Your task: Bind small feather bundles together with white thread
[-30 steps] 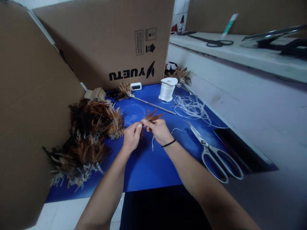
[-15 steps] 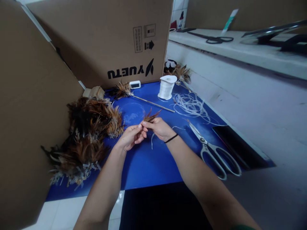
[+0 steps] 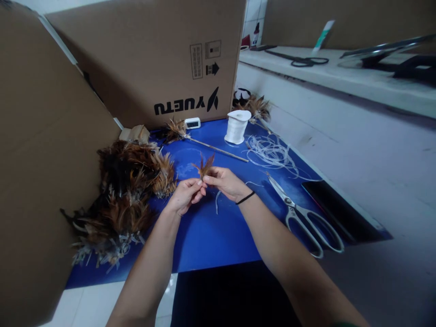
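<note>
Both hands meet over the blue mat (image 3: 211, 236) around a small bunch of brown feathers (image 3: 203, 166). My right hand (image 3: 226, 183) pinches the bunch at its base, so the feather tips stand up and fan out. My left hand (image 3: 185, 194) is closed with its fingertips against the same base. A short white string (image 3: 217, 202) hangs down below my right hand. A black band circles my right wrist.
A heap of brown and black feathers (image 3: 126, 190) lies at the left. Scissors (image 3: 303, 218), a white string spool (image 3: 235, 126), loose string (image 3: 272, 152), a feathered stick (image 3: 204, 143) and a cardboard box (image 3: 153, 59) surround the hands. A second cardboard panel stands at the left.
The feather bunch has turned from pointing right to standing upright between the fingertips. Both hands stay together in nearly the same place.
</note>
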A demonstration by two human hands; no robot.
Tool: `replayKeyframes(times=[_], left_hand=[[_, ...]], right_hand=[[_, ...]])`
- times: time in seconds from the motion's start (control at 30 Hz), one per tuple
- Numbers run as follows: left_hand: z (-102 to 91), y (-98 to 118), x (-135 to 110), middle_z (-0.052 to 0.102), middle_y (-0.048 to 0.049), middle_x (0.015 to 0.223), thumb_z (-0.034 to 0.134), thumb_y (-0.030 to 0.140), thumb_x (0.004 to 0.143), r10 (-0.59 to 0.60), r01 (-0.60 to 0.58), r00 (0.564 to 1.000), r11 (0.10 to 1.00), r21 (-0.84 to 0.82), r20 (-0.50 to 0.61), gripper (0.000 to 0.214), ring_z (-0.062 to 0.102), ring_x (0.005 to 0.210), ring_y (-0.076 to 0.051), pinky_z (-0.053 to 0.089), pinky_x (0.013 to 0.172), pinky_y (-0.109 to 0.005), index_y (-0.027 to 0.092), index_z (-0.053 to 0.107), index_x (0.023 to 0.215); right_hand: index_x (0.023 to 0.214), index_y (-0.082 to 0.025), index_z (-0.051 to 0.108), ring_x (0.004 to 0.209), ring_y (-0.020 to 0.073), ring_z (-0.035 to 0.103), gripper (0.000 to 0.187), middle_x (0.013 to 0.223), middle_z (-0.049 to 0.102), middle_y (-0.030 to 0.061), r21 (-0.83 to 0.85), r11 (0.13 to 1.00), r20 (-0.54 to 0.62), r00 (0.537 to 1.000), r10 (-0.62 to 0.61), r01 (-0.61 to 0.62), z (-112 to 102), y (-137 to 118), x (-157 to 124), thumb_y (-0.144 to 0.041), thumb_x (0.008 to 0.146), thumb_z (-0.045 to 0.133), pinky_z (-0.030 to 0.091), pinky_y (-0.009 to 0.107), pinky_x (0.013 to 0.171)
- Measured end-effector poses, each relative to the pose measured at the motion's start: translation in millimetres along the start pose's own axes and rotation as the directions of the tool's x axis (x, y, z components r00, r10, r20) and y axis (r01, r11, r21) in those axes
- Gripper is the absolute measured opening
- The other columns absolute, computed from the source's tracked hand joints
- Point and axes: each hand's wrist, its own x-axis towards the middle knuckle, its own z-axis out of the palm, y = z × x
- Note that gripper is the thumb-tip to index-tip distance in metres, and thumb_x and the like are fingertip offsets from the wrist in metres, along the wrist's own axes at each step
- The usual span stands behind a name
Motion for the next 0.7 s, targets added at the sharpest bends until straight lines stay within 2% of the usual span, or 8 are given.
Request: replayKeyframes(times=[0.1,0.27,0.37,0.43,0.5,0.6,0.63,0.7], left_hand=[[0.3,0.0,0.9,0.056,0.0010,0.054,0.070,0.040,0.072,0.045,-0.040,0.997,0.997,0.067,-0.066,0.029,0.037,0.035,-0.002,0.021,0.034,-0.016,0.011,0.063,0.069],[-0.8,-4.0,1.8,0.050,0.0024,0.045,0.062,0.044,0.079,0.157,-0.136,0.985,0.960,0.244,-0.069,0.034,0.041,0.038,-0.004,0.027,0.038,-0.016,0.012,0.062,0.065],[-1.5,-5.3,3.5,0.055,0.0018,0.050,0.061,0.045,0.079,0.273,-0.232,0.956,0.927,0.296,-0.107,0.033,0.045,0.040,-0.005,0.030,0.038,-0.017,0.014,0.062,0.069],[-3.0,-1.8,3.8,0.057,0.0017,0.056,0.061,0.045,0.079,0.363,-0.306,0.914,0.911,0.277,-0.183,0.031,0.046,0.040,-0.005,0.030,0.037,-0.017,0.015,0.061,0.072],[-6.6,6.4,2.2,0.058,0.0023,0.058,0.061,0.045,0.079,0.469,-0.405,0.834,0.878,0.254,-0.291,0.030,0.046,0.040,-0.005,0.031,0.037,-0.017,0.016,0.059,0.073],[-16.2,24.5,-3.2,0.053,0.0040,0.057,0.061,0.042,0.081,0.618,-0.570,0.650,0.781,0.256,-0.442,0.028,0.045,0.040,-0.004,0.033,0.039,-0.016,0.016,0.055,0.072],[-20.1,30.5,-5.4,0.052,0.0045,0.057,0.060,0.040,0.081,0.657,-0.619,0.583,0.741,0.262,-0.478,0.027,0.044,0.040,-0.004,0.034,0.039,-0.017,0.016,0.054,0.071],[-27.6,40.3,-9.3,0.050,0.0047,0.057,0.059,0.037,0.083,0.698,-0.670,0.477,0.682,0.294,-0.534,0.025,0.043,0.039,-0.004,0.033,0.038,-0.017,0.017,0.052,0.070]], right_hand=[[0.082,-0.014,0.066,0.067,0.0096,0.057,0.028,0.075,0.065,-0.0003,-0.039,0.999,-0.012,0.999,-0.031,0.031,0.0,1.0,0.3,-0.029,0.062,0.079,0.043,0.026,0.069],[0.081,-0.014,0.065,0.065,0.0106,0.057,0.027,0.074,0.065,0.0003,-0.065,0.997,-0.027,0.998,-0.054,0.052,1.9,2.0,0.0,-0.029,0.062,0.078,0.044,0.029,0.069],[0.083,-0.014,0.067,0.064,0.0098,0.055,0.031,0.075,0.065,0.0007,-0.086,0.995,-0.101,0.994,-0.051,0.043,2.3,2.2,0.8,-0.029,0.059,0.079,0.043,0.027,0.066],[0.086,-0.015,0.068,0.063,0.0092,0.053,0.034,0.076,0.066,0.0010,-0.129,0.991,-0.162,0.985,-0.063,0.042,2.4,2.5,1.5,-0.030,0.058,0.079,0.041,0.026,0.062],[0.086,-0.015,0.070,0.061,0.0090,0.051,0.033,0.074,0.065,0.0006,-0.188,0.981,-0.207,0.974,-0.088,0.049,3.1,3.6,2.3,-0.032,0.059,0.078,0.039,0.026,0.060],[0.083,-0.016,0.071,0.062,0.0101,0.053,0.025,0.072,0.066,0.0009,-0.309,0.949,-0.236,0.962,-0.136,0.058,6.5,8.5,4.1,-0.031,0.063,0.074,0.041,0.027,0.064],[0.082,-0.016,0.071,0.064,0.0108,0.054,0.022,0.073,0.067,0.0014,-0.361,0.931,-0.230,0.962,-0.148,0.057,8.6,11.1,5.2,-0.030,0.064,0.073,0.042,0.027,0.066],[0.081,-0.016,0.071,0.065,0.0121,0.056,0.017,0.074,0.068,0.0022,-0.477,0.877,-0.191,0.968,-0.162,0.053,14.2,17.3,8.2,-0.027,0.068,0.069,0.043,0.028,0.067]])
